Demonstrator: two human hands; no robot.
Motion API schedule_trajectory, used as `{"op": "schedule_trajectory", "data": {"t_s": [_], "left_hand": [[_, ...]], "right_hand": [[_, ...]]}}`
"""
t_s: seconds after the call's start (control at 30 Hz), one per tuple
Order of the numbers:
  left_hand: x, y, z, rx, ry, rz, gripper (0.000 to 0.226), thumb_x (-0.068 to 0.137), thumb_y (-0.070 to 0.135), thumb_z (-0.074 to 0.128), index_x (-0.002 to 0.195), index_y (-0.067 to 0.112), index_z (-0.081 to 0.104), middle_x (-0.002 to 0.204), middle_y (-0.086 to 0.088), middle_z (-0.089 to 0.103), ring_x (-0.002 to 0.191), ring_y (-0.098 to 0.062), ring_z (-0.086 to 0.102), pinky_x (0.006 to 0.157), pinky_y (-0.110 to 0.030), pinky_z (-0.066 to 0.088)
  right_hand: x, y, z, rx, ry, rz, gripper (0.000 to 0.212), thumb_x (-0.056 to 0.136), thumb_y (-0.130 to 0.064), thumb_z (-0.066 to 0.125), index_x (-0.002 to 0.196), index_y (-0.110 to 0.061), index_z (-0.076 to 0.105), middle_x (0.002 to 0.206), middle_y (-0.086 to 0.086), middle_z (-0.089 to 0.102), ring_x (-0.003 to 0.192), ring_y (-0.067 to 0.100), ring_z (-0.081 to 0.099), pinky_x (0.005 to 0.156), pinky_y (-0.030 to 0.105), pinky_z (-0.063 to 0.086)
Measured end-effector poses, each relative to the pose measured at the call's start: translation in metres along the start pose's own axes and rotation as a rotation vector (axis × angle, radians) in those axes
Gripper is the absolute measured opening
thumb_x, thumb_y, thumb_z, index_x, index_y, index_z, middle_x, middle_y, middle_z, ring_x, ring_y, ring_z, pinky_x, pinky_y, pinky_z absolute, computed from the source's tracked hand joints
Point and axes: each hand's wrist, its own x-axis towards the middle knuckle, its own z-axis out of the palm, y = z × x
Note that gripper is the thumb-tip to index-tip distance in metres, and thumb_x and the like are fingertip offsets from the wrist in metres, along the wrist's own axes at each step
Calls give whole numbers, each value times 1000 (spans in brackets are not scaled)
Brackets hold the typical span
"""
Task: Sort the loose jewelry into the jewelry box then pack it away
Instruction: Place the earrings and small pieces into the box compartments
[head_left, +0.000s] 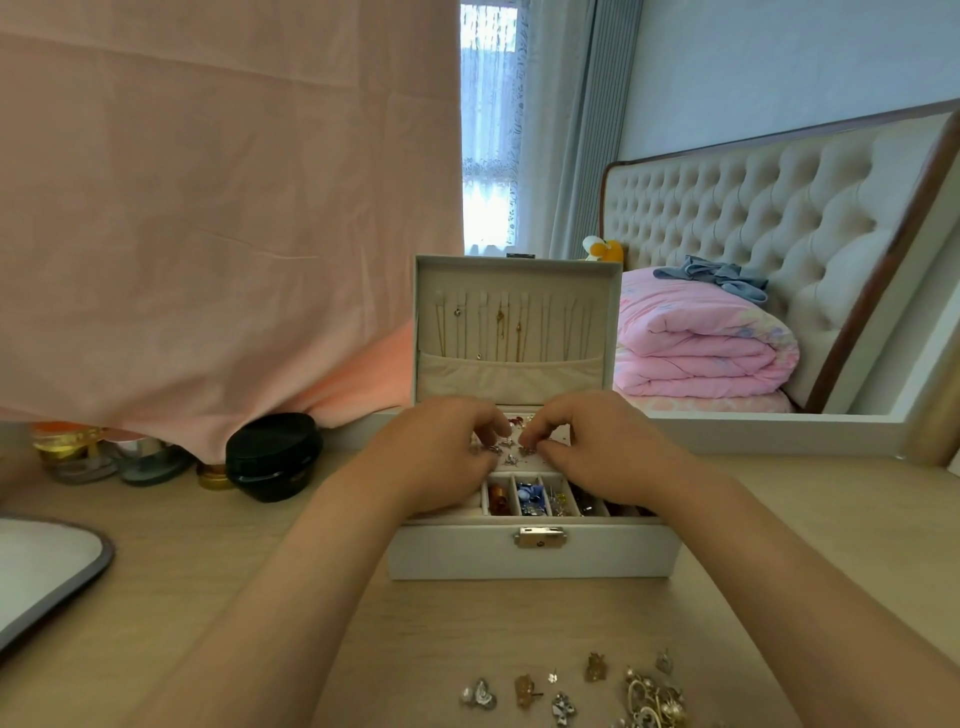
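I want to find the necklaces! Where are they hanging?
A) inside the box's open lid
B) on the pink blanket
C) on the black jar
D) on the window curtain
A: thin gold necklaces hang in a row inside the raised lid of the jewelry box.

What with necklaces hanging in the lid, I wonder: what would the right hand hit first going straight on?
Probably the earrings beneath the right hand, then the left hand; necklaces hang higher. Depth unclear.
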Motion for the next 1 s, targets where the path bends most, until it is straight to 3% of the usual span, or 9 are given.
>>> {"op": "schedule_trajectory", "data": {"t_s": [0.1, 0.3, 0.43, 0.5, 0.57, 0.73, 0.87, 1.0], "left_hand": [[1, -2, 0, 20, 24, -4, 28, 93, 30, 66, 120, 35, 65, 114, 17, 60, 93, -2, 53, 78, -20, 40], [3, -3, 2, 44, 14, 10, 21, 93, 30, 64, 113, 34, 70, 110, 15, 61, 89, -3, 53, 72, -21, 39], [3, -4, 1, 28, 18, 15, 23, 93, 31, 63, 115, 35, 68, 105, 19, 57, 90, 0, 52, 72, -19, 41], [2, -5, -1, -1, 42, 11, 22, 93, 32, 63, 114, 36, 67, 106, 19, 57, 94, -1, 54, 81, -25, 48], [-1, -4, -4, -42, 83, 12, 19, 93, 32, 63, 110, 38, 67, 106, 20, 59, 96, -1, 54, 86, -28, 49], [-21, 3, -17, -83, 174, 33, 18, 93, 26, 63, 107, 37, 67, 100, 20, 60, 90, 1, 56, 80, -24, 50], [-53, 15, -25, -83, 173, 46, 15, 93, 25, 62, 102, 37, 67, 95, 20, 61, 86, 0, 58, 79, -27, 52], [-89, 22, -16, -75, 85, 38, 12, 92, 28, 62, 96, 38, 66, 89, 20, 62, 83, -1, 58, 77, -29, 53]], "right_hand": [[1, 3, 0, 75, 16, 7, 28, 93, -14, 62, 102, -37, 73, 93, -24, 68, 88, -10, 59, 84, 22, 48], [1, 3, 2, 35, -42, -9, 27, 93, -14, 62, 100, -36, 75, 108, -20, 66, 97, -3, 57, 92, 26, 50], [1, 4, -1, 70, -22, -16, 27, 93, -15, 62, 107, -35, 72, 104, -18, 66, 79, -16, 54, 76, 16, 43], [0, 3, -4, 87, -4, -20, 26, 93, -14, 63, 107, -34, 71, 101, -19, 65, 77, -22, 51, 70, 12, 38], [-3, -1, -8, 103, 20, -30, 23, 93, -16, 64, 106, -33, 72, 101, -19, 65, 81, -22, 51, 70, 11, 37], [-21, -20, -20, 119, 4, -71, 21, 94, -19, 65, 104, -35, 73, 100, -21, 64, 74, -24, 50, 68, 11, 35], [-45, -38, -28, 146, -43, -83, 19, 93, -18, 65, 102, -33, 74, 98, -18, 66, 68, -21, 53, 65, 8, 35], [-73, -53, -22, 136, -158, -86, 17, 89, -20, 70, 98, -32, 77, 93, -15, 69, 86, -4, 61, 74, 7, 43]]}}
